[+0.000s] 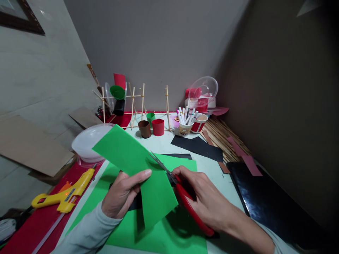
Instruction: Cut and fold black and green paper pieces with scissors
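My left hand [124, 190] pinches a strip of green foam sheet [119, 148] between thumb and fingers, and the strip slants across the middle of the view. In my right hand [203, 194] is a pair of red-handled scissors [190, 208]. Its blades are spread, with the upper one lying over the strip's top edge. Beneath both hands a larger green sheet [185, 240] lies on the white work surface. Dark pieces [137, 203] show partly behind my left hand; their full shape is hidden.
A yellow glue gun [71, 194] lies at left near a plastic lid [90, 141]. Small brown [144, 129] and red cups [158, 127] stand before a stick frame [143, 98]. Markers in a cup [185, 128], black strips [198, 147], wooden sticks [222, 137] and a black glossy item [265, 201] occupy the right.
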Demonstrator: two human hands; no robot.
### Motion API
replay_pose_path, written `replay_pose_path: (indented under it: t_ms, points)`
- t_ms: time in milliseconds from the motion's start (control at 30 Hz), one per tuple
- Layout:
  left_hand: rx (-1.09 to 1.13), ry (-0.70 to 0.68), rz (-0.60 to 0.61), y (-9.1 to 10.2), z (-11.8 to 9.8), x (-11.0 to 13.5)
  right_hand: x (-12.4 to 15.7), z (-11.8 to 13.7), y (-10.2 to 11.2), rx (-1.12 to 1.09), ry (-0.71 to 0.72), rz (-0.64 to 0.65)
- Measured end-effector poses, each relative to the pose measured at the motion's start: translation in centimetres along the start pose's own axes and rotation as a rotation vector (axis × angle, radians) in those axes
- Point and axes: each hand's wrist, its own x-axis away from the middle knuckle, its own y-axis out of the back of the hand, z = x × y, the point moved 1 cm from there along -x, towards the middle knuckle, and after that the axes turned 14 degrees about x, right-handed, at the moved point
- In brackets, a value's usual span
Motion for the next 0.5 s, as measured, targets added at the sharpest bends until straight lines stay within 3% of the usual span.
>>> replay_pose_path:
  t_ms: [267,500]
  points:
    - [0.008,-0.005,0.011,0.13,0.09,-0.05,0.08,-0.42,-0.01,0.021,0.073,-0.027]
    - [-0.004,0.029,-0.016,0.05,-0.14,0.11,-0.13,-0.02,0.29,-0.024,0.026,0.001]
